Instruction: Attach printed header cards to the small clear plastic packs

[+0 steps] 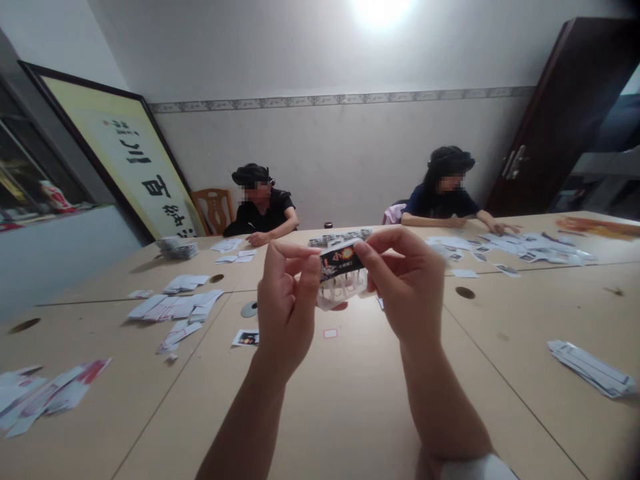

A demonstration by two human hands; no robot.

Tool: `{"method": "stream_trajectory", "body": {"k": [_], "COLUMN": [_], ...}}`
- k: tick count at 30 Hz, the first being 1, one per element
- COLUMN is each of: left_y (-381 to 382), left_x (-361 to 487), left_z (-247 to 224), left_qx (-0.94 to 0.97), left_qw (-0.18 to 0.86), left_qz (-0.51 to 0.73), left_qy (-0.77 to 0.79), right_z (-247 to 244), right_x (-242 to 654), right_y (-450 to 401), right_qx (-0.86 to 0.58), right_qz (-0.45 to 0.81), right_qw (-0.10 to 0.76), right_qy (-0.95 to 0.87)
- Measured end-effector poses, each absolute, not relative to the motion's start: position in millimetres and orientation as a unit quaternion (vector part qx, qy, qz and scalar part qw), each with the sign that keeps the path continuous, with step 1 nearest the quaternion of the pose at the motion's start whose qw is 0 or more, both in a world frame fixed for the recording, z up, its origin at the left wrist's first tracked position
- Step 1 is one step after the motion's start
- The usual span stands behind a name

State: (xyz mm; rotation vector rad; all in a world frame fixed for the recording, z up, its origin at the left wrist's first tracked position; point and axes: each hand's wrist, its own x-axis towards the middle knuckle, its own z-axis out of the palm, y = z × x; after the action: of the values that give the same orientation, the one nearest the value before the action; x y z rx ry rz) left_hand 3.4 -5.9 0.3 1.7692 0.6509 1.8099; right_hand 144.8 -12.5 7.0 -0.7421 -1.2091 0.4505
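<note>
Between both hands, raised above the table, is a small clear plastic box (345, 288) with a black printed label (341, 260) along its upper part. Small curved, hook-like pieces show through its divided lower half. My left hand (290, 303) pinches the box at its left end, thumb in front. At the right end, my right hand (407, 283) grips it with the thumb on the label's corner. The fingers behind the box are partly hidden. A printed card (246, 338) lies on the table beside my left wrist, and a small red-edged sticker (331, 333) lies below the box.
Paper piles (175, 307) spread on the left of the pale table (350, 413), with a stack of small packs (177, 248) behind. A bundle of strips (590, 368) lies at right. Two people (265, 210) sit across; one's hands touch scattered cards (535, 247). Cable holes (465, 293) dot the tabletop.
</note>
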Motion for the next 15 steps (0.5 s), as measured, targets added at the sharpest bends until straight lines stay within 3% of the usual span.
{"method": "stream_trajectory", "body": {"k": [15], "left_y": [-18.4], "left_x": [7.7], "left_z": [3.9], "left_qx": [0.609], "left_qw": [0.338], "left_qz": [0.679], "left_qy": [0.232], "right_z": [7.3], "right_x": [139.6], "right_y": [-17.3], "right_qx": [-0.327], "right_qz": [0.198], "right_qw": [0.751], "right_qy": [-0.538]}}
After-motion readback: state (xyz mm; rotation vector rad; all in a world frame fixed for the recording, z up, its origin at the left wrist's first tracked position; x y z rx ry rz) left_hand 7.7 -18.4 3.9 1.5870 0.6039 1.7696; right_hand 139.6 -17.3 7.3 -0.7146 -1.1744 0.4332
